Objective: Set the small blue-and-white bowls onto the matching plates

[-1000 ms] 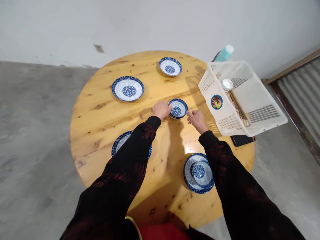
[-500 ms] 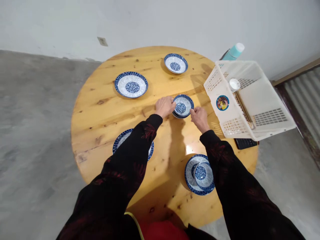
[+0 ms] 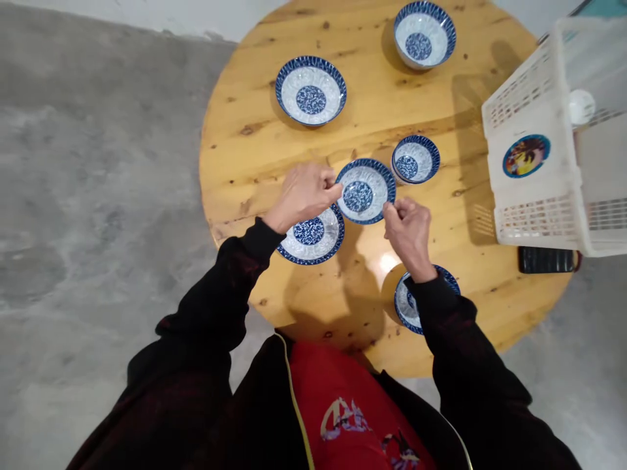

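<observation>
the gray floor (image 3: 122, 163) is partly covered by a round wooden table (image 3: 245, 170). at the table's right side a white perforated basket (image 3: 529, 196) is set, cut off by the picture's edge. 2 dark sleeves (image 3: 206, 307) are stretched over the near side. 4 wider blue-and-white dishes are spread about: a shallow dish (image 3: 311, 91) is placed at the far left, a deep bowl (image 3: 424, 36) at the far right, a plate (image 3: 313, 245) is partly hidden by the left hand (image 3: 306, 196), and a near-right dish (image 3: 407, 308) is mostly covered by a sleeve. the left rim of a small bowl (image 3: 366, 191) is pinched by the left hand's thumb and fingers, its right rim by the right hand (image 3: 409, 232); it is held face up between them, overlapping the plate in view. just beside it, small nested bowls (image 3: 415, 160) are stood; whether they are touched by it cannot be told. a flat black object (image 3: 546, 260) is laid by the basket, whose wall is marked by a round sticker (image 3: 526, 156). inside, a small white item (image 3: 582, 108) is seen.
</observation>
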`<state>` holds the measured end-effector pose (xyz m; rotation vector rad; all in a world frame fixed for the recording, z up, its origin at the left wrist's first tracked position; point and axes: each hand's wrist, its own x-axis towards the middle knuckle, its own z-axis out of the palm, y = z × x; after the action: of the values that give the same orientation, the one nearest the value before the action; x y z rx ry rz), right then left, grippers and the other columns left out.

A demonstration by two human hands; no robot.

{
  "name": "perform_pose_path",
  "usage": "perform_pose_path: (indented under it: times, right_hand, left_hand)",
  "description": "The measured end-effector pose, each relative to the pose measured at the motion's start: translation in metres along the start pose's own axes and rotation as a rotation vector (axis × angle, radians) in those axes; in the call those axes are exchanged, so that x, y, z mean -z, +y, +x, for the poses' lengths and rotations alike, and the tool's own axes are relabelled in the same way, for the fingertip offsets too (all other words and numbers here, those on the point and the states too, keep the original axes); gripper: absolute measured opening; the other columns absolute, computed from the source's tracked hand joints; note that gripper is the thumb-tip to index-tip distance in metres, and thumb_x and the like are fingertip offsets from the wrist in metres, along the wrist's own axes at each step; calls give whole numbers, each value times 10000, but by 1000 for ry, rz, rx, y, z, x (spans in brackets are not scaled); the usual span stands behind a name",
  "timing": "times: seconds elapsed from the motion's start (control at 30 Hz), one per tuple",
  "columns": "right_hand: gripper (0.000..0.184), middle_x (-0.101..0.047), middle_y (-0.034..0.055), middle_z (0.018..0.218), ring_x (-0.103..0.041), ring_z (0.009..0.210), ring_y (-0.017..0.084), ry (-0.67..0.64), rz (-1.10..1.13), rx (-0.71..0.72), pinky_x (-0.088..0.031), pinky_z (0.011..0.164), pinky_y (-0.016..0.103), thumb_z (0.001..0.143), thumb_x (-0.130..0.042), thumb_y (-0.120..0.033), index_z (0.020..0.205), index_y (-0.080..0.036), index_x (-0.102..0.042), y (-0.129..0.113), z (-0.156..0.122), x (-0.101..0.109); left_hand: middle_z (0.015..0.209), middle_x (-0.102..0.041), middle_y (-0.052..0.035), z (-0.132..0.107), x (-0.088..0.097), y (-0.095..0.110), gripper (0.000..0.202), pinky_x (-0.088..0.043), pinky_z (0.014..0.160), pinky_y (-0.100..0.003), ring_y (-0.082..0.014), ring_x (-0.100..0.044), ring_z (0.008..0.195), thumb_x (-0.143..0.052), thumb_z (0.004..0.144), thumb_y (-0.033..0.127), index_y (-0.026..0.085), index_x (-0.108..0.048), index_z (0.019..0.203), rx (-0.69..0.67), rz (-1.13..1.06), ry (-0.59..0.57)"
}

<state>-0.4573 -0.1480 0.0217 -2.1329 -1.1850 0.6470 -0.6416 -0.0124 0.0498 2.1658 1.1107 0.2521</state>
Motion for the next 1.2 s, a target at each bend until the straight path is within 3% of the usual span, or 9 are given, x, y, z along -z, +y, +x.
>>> perform_pose_path:
  times: [0.2,0.43,0.7,1.0,1.2]
  right_hand:
    - [333,-387,-23,533,-463,549,145,9,-59,-9,-330,540,254,888,-482,-381,611,-231,-372,-24,-45,-55]
    - [326,-402,-21,528,-402,543,148,-51,-138,-38,-273,548,264,864,-472,-371,588,-232,-368,-25,-57,-94]
    - [344,-381,-25,529,-351,537,144,-36,-182,-45,-240,544,267,871,-452,-376,583,-237,-324,-23,-60,-105]
    - [358,-376,-30,523,-352,527,140,-43,-221,-39,-240,540,264,883,-451,-397,592,-238,-316,-27,-61,-102]
    - [394,-444,-12,533,-463,550,161,-57,-185,-46,-303,546,264,926,-407,-482,615,-244,-365,-28,-68,-102]
  left_hand:
    - [527,-442,-4,-55,13,-38,245,-286,571,-300,-138,-421,582,-487,797,276,191,-419,577,84,41,-33]
    - [521,-380,9,-72,1,-76,279,-210,537,-318,-128,-325,514,-483,782,270,201,-339,554,110,89,-45]
    - [540,-432,-12,-70,-7,-92,237,-264,578,-319,-158,-397,561,-470,779,295,208,-408,567,109,48,-63]
    - [544,-468,-14,-68,-2,-90,197,-335,611,-311,-162,-464,585,-506,753,280,199,-471,577,135,75,-93]
    - [552,-508,-23,-70,2,-92,292,-337,615,-302,-164,-479,595,-502,817,366,193,-505,581,108,86,-106]
